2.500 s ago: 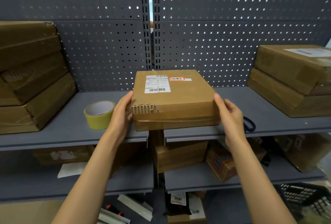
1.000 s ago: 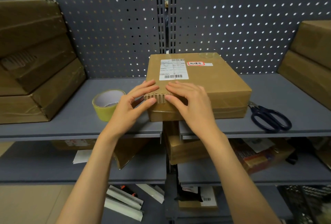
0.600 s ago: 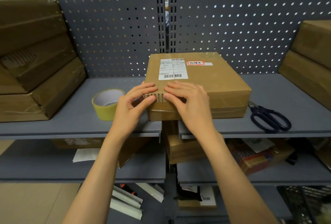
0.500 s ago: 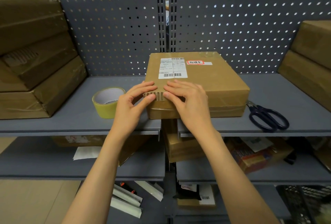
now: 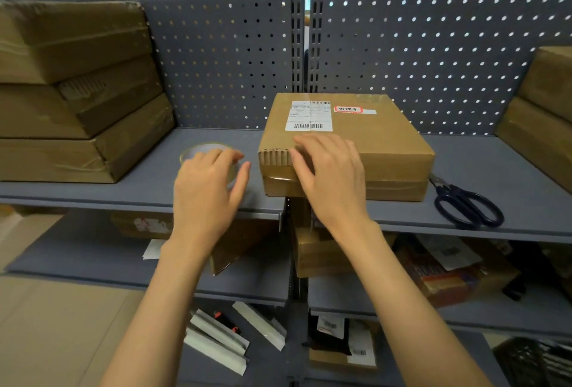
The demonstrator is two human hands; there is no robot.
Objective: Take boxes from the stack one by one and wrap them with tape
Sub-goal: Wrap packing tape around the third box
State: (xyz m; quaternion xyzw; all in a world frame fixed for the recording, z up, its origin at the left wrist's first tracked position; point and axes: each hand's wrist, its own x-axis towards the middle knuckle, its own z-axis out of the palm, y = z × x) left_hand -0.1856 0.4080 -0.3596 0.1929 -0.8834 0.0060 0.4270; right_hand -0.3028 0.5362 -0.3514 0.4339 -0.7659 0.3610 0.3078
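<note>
At far left a stack of wrapped boxes sits on the grey shelf, well apart from the work. Next comes the tape roll, lying flat on the shelf just beside the box; the left hand hovers over it with fingers spread and relaxed, gripping nothing, and whether they touch the roll is hard to tell. The box in hand lies flat across the joint between two shelf panels, its label up, with a patch of bare corrugated board showing at the near left corner. The right hand presses flat on that corner, fingers straight, holding nothing. To the right, scissors lie near the box, and more boxes stand at the far edge. The risk, as I judge it, lies in the reach: the left hand covers the roll from above, so a careless grab could nudge it toward the shelf lip. If the right hand eases off, the torn corner may spring up before tape covers it, and a one-handed pull on the tape could drag the box forward.
</note>
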